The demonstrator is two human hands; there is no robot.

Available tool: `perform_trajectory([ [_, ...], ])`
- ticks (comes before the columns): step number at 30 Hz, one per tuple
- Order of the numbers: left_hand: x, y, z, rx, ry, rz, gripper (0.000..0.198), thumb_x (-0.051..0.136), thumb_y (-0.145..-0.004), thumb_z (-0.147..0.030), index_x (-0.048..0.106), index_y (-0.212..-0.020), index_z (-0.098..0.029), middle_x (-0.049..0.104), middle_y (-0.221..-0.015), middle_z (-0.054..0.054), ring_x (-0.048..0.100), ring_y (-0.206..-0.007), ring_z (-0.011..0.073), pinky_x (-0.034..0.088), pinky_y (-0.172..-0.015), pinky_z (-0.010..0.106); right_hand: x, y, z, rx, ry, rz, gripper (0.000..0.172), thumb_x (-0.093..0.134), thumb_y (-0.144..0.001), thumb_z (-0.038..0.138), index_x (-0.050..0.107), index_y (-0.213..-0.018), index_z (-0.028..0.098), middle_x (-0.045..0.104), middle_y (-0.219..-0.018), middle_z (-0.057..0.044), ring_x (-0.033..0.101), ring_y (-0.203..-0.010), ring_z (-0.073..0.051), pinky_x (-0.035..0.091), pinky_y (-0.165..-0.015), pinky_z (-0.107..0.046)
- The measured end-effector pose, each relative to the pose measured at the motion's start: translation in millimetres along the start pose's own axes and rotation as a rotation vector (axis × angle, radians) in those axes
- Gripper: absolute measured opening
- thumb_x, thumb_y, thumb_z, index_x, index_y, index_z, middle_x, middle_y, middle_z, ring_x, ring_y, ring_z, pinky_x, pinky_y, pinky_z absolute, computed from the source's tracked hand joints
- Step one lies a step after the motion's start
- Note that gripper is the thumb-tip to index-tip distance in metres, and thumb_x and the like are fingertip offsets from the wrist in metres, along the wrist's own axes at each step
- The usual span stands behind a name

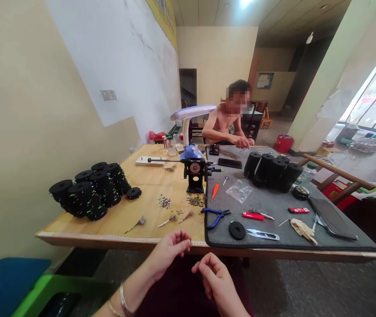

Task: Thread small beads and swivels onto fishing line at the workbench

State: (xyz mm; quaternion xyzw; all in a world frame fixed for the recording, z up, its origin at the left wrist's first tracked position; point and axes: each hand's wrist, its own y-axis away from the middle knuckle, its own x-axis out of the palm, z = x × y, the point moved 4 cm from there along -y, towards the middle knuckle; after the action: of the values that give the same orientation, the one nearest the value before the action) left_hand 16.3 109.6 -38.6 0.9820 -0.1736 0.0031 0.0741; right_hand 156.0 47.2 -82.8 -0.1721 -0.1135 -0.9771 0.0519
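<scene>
My left hand [169,253] hovers just below the near edge of the wooden table [148,182], its fingers curled with thumb and fingertips pinched together. My right hand [216,275] sits a little lower and to the right, also curled into a pinch. Both look as if they grip something very thin, which I cannot make out. Nearest on the table are three small feathered pieces [171,219], a little heap of coloured beads [164,201] and blue-handled pliers [216,215].
A grey mat [273,207] carries a black disc [237,230], snips [263,234], red lighters [253,215], a phone [331,218] and black spools [273,171]. More spools [89,191] pile at left. A black hand-crank winder [195,174] stands mid-table. Another person [229,123] sits opposite.
</scene>
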Motion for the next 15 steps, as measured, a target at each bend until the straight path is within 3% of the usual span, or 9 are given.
perform_trajectory([
  [3, 13.4, 25, 45, -0.266, 0.579, -0.054, 0.013, 0.073, -0.071, -0.019, 0.062, -0.076, -0.015, 0.064, -0.074, 0.001, 0.06, -0.066, 0.011, 0.044, -0.059, 0.021, 7, 1, -5, 0.002, 0.057, 0.013, 0.04, 0.065, -0.071, 0.054, 0.048, -0.069, 0.018, 0.061, -0.06, 0.004, 0.026, -0.031, 0.0, 0.016, -0.031, -0.015],
  [6, 20.4, 34, 72, -0.41, 0.894, -0.137, 0.006, 0.069, -0.074, -0.011, 0.064, -0.076, -0.014, 0.067, -0.076, 0.003, 0.062, -0.065, 0.0108, 0.047, -0.061, 0.021, 11, 2, -9, -0.044, 0.162, 0.011, 0.037, 0.061, -0.075, 0.052, 0.05, -0.067, 0.018, 0.05, -0.048, 0.007, 0.029, -0.033, -0.003, 0.019, -0.033, -0.016],
  [15, 20.8, 33, 87, -0.523, 1.094, -0.135, 0.011, 0.057, -0.084, -0.012, 0.066, -0.079, -0.01, 0.068, -0.071, 0.004, 0.056, -0.049, 0.008, 0.047, -0.054, 0.02, 17, -2, -17, -0.088, 0.25, 0.016, 0.034, 0.057, -0.079, 0.049, 0.046, -0.066, 0.019, 0.054, -0.054, 0.005, 0.033, -0.036, -0.004, 0.024, -0.036, -0.017],
])
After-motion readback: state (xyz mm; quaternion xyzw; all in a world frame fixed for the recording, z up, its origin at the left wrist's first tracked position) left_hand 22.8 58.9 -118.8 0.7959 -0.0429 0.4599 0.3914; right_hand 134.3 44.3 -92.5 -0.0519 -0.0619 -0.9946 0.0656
